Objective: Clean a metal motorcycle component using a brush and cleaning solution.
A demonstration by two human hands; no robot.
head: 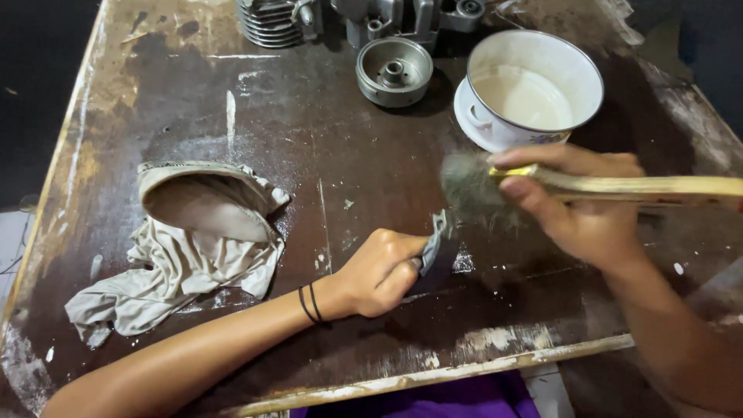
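Note:
My left hand (379, 271) is closed around a small flat grey metal part (435, 249), pressing it against the dark worn tabletop (325, 147) near the front edge. My right hand (576, 203) grips a paintbrush with a pale wooden handle (658, 187). Its bristles (464, 186) are blurred and sit just above the metal part. Behind the right hand stands a white enamel cup (534, 89) holding a pale liquid.
A crumpled off-white rag (193, 248) lies at the left of the table. At the far edge are a round metal rotor (394, 71), a finned cylinder (271, 22) and other grey engine parts (418, 17). The table's chipped front edge (433, 375) is close.

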